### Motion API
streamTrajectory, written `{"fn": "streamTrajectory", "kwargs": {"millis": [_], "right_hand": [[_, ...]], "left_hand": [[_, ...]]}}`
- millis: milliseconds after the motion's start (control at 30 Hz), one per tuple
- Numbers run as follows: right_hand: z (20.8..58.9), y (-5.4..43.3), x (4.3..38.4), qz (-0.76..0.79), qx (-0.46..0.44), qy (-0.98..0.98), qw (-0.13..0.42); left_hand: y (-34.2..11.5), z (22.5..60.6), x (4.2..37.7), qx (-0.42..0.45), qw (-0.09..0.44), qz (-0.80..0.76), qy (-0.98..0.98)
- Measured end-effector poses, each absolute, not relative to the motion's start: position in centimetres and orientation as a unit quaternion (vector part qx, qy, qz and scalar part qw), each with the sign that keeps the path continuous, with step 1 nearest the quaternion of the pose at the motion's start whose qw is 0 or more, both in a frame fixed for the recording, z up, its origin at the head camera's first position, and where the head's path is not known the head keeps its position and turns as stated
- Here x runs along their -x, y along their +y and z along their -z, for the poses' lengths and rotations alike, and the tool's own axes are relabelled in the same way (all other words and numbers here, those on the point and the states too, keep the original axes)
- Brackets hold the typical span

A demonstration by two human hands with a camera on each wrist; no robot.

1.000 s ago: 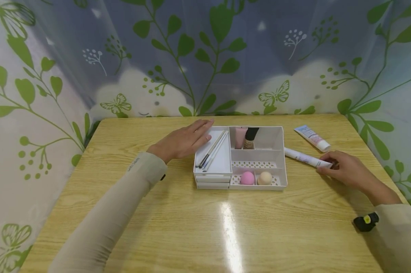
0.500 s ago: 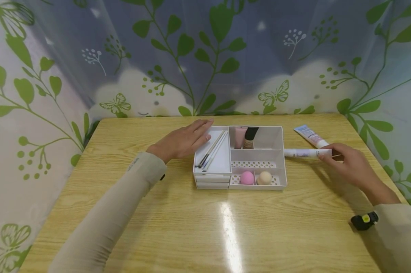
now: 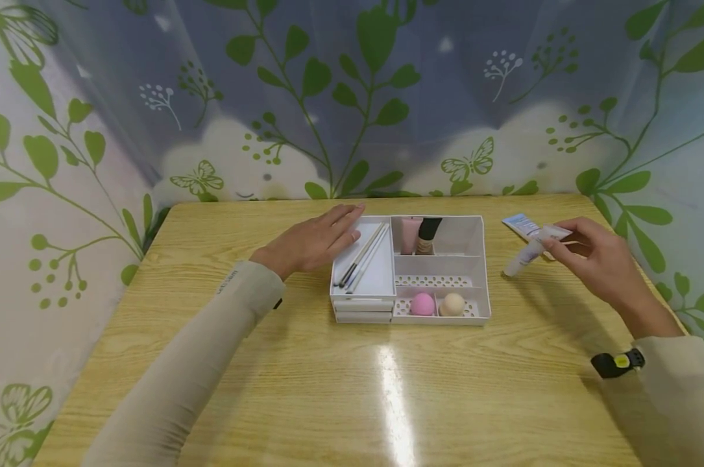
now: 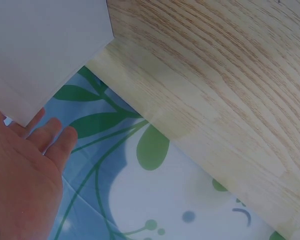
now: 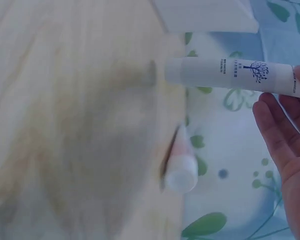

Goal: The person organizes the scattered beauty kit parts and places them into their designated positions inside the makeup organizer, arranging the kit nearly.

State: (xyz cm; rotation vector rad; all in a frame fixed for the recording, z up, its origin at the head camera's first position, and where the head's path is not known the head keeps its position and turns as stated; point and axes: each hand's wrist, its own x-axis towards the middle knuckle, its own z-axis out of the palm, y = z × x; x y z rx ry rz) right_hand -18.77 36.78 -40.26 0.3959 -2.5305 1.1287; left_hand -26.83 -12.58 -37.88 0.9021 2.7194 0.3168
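Note:
My right hand (image 3: 599,263) pinches a white squeeze tube (image 5: 230,74) by its flat end, to the right of a white desk organizer (image 3: 439,263). The tube's cap end points down and left, and dark tree-like print shows on its side. My left hand (image 3: 311,240) rests with extended fingers on the organizer's left rim; in the left wrist view its fingers (image 4: 45,135) reach past a corner of the white wall. A second tube, blue and pink with a white cap (image 5: 181,175), lies on the table behind the held one, partly covered by it in the head view.
The organizer holds slim brushes (image 3: 363,256), a pink tube (image 3: 410,235), a black-capped bottle (image 3: 427,235), a pink sponge (image 3: 423,304) and a beige sponge (image 3: 451,305). Its middle-right compartment (image 3: 433,281) has a perforated base. A patterned curtain (image 3: 352,97) hangs behind the wooden table (image 3: 270,389).
The right hand has lifted the white tube from the table beside the organizer and tipped it from lying flat to cap-end down. The left hand stays put on the organizer.

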Motion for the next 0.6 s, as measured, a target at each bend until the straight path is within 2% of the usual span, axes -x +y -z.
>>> {"fn": "streamTrajectory", "kwargs": {"millis": [233,600], "right_hand": [[37.8,35.2,19.0,-0.437,-0.133,-0.872,0.177],[34.8,33.0,20.1,-0.457,-0.171,-0.851,0.194]], "left_hand": [[-12.6,37.9,26.8,-0.309,0.128,-0.11,0.936],[-12.6,37.9,26.7,-0.308,0.13,-0.12,0.935]]}}
